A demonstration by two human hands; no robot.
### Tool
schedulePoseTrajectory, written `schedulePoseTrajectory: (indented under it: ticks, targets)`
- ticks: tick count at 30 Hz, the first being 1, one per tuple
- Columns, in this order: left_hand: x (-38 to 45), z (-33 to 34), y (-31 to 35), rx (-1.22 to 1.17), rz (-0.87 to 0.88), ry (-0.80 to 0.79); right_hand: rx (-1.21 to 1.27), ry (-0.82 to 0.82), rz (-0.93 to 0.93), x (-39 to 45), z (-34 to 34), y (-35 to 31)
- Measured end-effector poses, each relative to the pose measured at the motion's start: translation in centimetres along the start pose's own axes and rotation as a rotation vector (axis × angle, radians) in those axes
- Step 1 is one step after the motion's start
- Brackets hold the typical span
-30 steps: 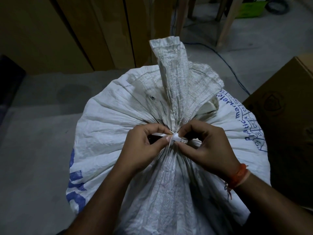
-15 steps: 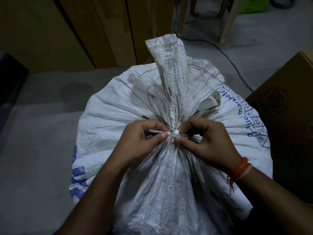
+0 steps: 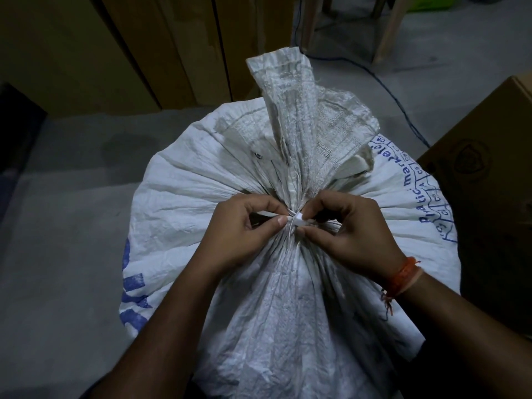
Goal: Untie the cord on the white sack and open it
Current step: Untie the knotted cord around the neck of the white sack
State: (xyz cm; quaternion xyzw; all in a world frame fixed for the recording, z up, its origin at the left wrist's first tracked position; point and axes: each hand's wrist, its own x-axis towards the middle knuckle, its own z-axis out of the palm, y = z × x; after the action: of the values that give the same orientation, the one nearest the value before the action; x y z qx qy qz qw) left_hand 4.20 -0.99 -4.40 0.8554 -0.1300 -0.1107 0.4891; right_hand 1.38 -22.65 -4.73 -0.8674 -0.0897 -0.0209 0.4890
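Note:
A full white woven sack (image 3: 201,214) with blue print stands on the floor below me. Its neck is gathered and its loose top (image 3: 290,110) sticks up behind the tie. A white cord (image 3: 298,219) is knotted round the neck. My left hand (image 3: 241,234) pinches the cord's left end between thumb and forefinger. My right hand (image 3: 351,234), with an orange thread band on the wrist, pinches the cord just right of the knot. Both hands hide part of the cord.
A brown cardboard box (image 3: 489,182) stands close on the right of the sack. Wooden panels (image 3: 144,53) line the back left. A blue cable (image 3: 403,110) runs across the grey floor behind, near wooden furniture legs (image 3: 388,33).
Both hands stay pinched at the knot with only slight finger shifts. The view has tilted a little, so the sack sits slightly lower in frame.

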Motion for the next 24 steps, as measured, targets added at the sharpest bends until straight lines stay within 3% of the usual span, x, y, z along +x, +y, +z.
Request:
schedulePoseTrajectory:
  ticks: [24]
  targets:
    - [0.0,1.1,-0.1,-0.092,-0.076,0.042,-0.062,0.076,-0.043,-0.3,1.1,-1.4]
